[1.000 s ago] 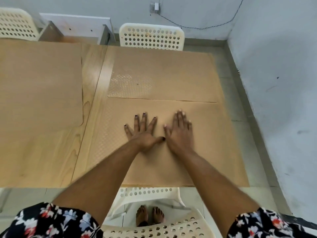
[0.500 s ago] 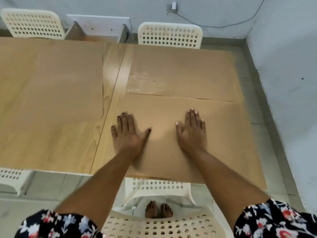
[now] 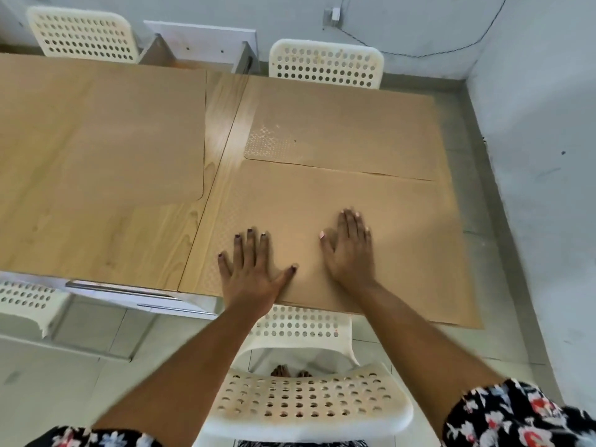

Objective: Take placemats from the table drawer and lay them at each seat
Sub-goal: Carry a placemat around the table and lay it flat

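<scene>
A tan placemat (image 3: 403, 227) lies flat at the near right seat of the wooden table (image 3: 222, 130). My left hand (image 3: 253, 269) and my right hand (image 3: 350, 250) both rest palm-down on it, fingers spread, holding nothing. A second tan placemat (image 3: 348, 130) lies at the far right seat, its near edge touching the near mat. A third placemat (image 3: 106, 133) covers the far left part of the table. An open drawer (image 3: 200, 48) juts out at the far side of the table.
White perforated chairs stand around: one right below me (image 3: 306, 404), two at the far side (image 3: 325, 64) (image 3: 84, 35), one at the near left (image 3: 22, 298). A drawer front with a metal handle (image 3: 129, 293) shows under the near edge. A grey wall (image 3: 541, 156) runs along the right.
My hands have slid apart across the near mat and back toward the table's near edge. The view has pulled back and shifted left.
</scene>
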